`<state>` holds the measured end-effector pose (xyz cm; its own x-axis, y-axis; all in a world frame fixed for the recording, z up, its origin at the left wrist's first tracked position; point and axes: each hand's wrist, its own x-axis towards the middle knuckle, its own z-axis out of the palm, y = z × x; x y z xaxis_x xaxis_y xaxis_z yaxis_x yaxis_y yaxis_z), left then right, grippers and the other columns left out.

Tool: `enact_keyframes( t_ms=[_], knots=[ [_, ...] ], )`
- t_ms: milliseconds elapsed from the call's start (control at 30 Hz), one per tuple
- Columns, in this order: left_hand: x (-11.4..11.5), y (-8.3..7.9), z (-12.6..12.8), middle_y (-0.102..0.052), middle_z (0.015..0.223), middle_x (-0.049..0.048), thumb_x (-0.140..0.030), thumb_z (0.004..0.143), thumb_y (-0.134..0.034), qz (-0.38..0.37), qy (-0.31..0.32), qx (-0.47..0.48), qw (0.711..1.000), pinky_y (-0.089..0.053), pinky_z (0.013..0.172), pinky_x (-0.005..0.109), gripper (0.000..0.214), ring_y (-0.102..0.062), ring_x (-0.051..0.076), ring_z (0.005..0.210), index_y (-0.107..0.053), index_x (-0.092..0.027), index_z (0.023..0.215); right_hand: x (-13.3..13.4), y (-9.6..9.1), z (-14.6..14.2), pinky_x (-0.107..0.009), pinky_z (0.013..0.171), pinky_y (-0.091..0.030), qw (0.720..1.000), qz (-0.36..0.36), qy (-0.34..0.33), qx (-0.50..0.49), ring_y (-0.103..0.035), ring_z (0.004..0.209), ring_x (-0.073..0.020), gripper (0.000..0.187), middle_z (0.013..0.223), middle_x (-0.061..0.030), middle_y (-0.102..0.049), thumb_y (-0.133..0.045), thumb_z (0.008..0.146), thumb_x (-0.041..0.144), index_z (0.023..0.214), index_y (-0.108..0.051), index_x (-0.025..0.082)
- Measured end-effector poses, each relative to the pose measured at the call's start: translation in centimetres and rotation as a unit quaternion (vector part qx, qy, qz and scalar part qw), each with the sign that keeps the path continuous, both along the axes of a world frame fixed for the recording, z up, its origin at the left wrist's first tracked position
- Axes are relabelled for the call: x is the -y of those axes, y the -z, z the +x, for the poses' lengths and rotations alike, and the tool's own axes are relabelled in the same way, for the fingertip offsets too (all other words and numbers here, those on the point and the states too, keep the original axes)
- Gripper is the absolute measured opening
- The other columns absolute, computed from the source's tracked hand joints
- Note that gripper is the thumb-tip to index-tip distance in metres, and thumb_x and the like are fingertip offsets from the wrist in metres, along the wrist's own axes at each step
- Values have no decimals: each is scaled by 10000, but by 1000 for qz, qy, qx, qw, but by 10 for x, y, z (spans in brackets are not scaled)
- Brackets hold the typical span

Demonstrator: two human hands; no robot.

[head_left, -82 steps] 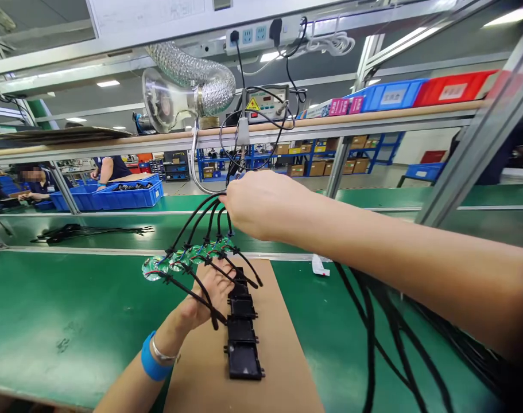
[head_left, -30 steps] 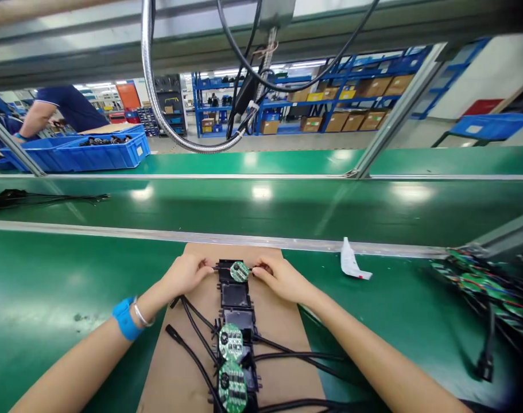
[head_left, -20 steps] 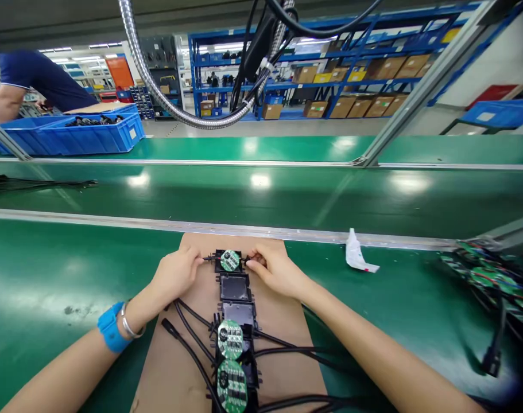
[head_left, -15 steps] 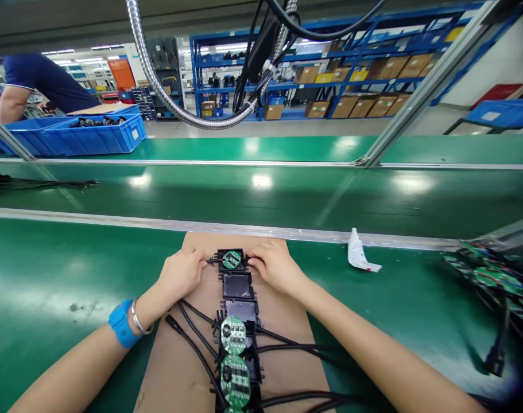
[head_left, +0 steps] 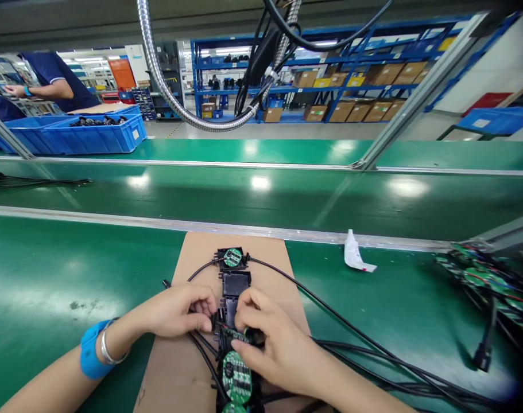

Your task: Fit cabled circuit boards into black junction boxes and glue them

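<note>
A column of square black plastic housings runs down a brown cardboard sheet. The farthest housing holds a round green circuit board, with a black cable leaving it on each side. Two housings below it show no board. My left hand pinches a black cable end at the left side of the column. Across from it, my right hand grips a tilted green circuit board, partly hidden by the fingers. Nearer me lies another round circuit board over the housings.
Black cables trail to the right. A pile of wired boards lies at the far right, and a crumpled white paper nearer the middle. Blue bins stand at the back left, by a person. A metal conduit hangs overhead.
Both hands have left the farthest housing and come nearer me, to a board and cable lower in the column. The farthest board stays in its housing, its cables now curving outward.
</note>
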<state>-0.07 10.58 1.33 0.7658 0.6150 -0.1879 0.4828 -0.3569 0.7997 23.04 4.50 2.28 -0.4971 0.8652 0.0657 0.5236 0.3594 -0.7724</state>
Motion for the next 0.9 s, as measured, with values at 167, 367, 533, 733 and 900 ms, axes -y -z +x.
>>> enact_keyframes(
  t_ms=[167, 367, 533, 733, 900],
  knots=[
    [-14, 2, 10, -646, 762, -15, -293, 916, -494, 107, -119, -32, 987, -418, 618, 230, 149, -591, 143, 681, -598, -195, 875, -29, 8, 43, -273, 636, -438, 995, -7, 85, 51, -543, 701, -155, 95, 791, 0, -572, -497, 912, 305, 931, -520, 214],
    [-21, 23, 26, -632, 821, 47, -233, 894, -504, 212, -153, -84, 962, -435, 731, 330, 126, -587, 233, 808, -594, -191, 815, -44, 46, 58, -342, 690, -439, 979, 88, 106, 149, -533, 742, -199, 146, 789, -50, -596, -417, 908, 201, 817, -531, 200],
    [-8, 18, 21, -586, 965, 90, -260, 909, -490, 262, -142, -82, 951, -433, 845, 397, 129, -549, 256, 934, -594, -185, 896, -28, 40, 44, -444, 801, -398, 968, 150, 116, 163, -456, 864, -263, 228, 865, -117, -571, -379, 920, 199, 811, -578, 180],
    [27, 7, 3, -604, 900, 27, -444, 806, -677, 87, 39, 56, 994, -445, 706, 261, 295, -555, 174, 790, -565, -205, 939, 26, 6, 4, -402, 800, -430, 994, 36, -21, 103, -468, 931, -258, 249, 943, -66, -550, -701, 755, 408, 880, -614, 212],
    [40, 15, -3, -648, 897, 39, -401, 815, -686, 75, 93, 61, 991, -439, 713, 247, 257, -592, 183, 811, -608, -194, 945, 50, 11, -16, -320, 726, -440, 990, 66, -64, 109, -506, 878, -219, 145, 909, -33, -554, -731, 671, 185, 739, -608, 223]
  ],
)
